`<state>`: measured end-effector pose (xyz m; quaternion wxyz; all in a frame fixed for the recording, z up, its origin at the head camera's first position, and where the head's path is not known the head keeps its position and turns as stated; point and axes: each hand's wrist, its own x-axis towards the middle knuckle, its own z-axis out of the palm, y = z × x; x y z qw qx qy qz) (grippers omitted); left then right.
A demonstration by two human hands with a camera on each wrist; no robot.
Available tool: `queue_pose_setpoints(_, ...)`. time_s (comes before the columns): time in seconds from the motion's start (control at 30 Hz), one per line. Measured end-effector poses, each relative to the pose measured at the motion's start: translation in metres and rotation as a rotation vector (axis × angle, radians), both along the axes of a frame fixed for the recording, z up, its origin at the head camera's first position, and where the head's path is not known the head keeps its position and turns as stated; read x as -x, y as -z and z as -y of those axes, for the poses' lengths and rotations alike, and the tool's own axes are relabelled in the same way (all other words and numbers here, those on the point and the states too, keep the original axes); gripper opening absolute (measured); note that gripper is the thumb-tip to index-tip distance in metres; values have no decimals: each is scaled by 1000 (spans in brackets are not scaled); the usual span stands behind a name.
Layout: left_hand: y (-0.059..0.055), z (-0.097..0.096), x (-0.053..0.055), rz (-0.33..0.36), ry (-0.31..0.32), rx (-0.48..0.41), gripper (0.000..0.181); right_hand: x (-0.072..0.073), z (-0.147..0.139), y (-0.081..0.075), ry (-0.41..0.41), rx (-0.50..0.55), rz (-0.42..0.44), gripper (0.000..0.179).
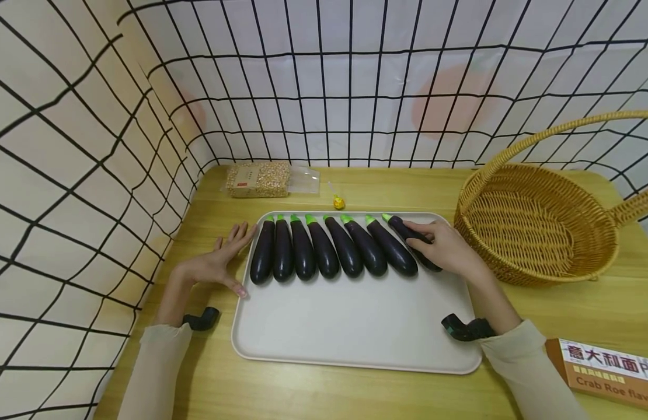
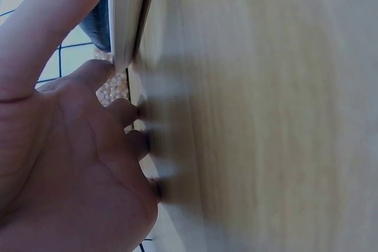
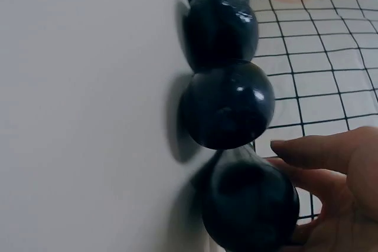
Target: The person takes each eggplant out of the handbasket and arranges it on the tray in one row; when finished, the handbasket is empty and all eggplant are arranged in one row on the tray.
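Several dark purple eggplants [image 1: 324, 248] with green stem ends lie side by side in a row across the far half of a white tray [image 1: 350, 326]. My right hand [image 1: 447, 248] holds the rightmost eggplant [image 1: 403, 230] around its middle; in the right wrist view its rounded end [image 3: 251, 205] is beside the hand's thumb and fingers. My left hand [image 1: 213, 268] is spread at the tray's left edge, thumb at the rim. The left wrist view shows that hand [image 2: 77, 140] against the tray's side, fingertips low by the wooden table.
A wicker basket [image 1: 534, 274] with a tall handle stands right of the tray. Behind the tray lie a bag of pale kernels [image 1: 261, 179] and a yellow-wrapped lollipop [image 1: 338, 202]. A pasta box [image 1: 608, 373] sits at front right. Black wire grid [image 1: 350, 99] encloses the back and sides.
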<state>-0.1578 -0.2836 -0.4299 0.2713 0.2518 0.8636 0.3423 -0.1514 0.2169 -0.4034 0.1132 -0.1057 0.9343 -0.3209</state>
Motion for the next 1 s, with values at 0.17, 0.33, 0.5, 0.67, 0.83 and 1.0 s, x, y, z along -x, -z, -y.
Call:
queue_pose_setpoints(0.17,-1,-1,-1,-1,-3,-8,145,-2,-3,-2,-17,43,45,50)
queue_pose_setpoints(0.33,-2,-2,-1,4,-3,-17,145,0,1,1,-32,50,-17,48)
queue_pose_setpoints(0.5,-3,-1,-1,13,-4,-20,146,2,4,1,-31,48,-31,48)
queue_pose_setpoints(0.67,-2,0,-1,6,-2,-9,146,1,3,1,-22,76,-12,48)
queue_pose_setpoints(0.83,1,0,-1,2,1,-16,146,2,2,3,-19,93,-11,46)
queue_pose_setpoints(1.0,1,0,0,9,-9,-8,145,4,2,3,-20,107,-9,44)
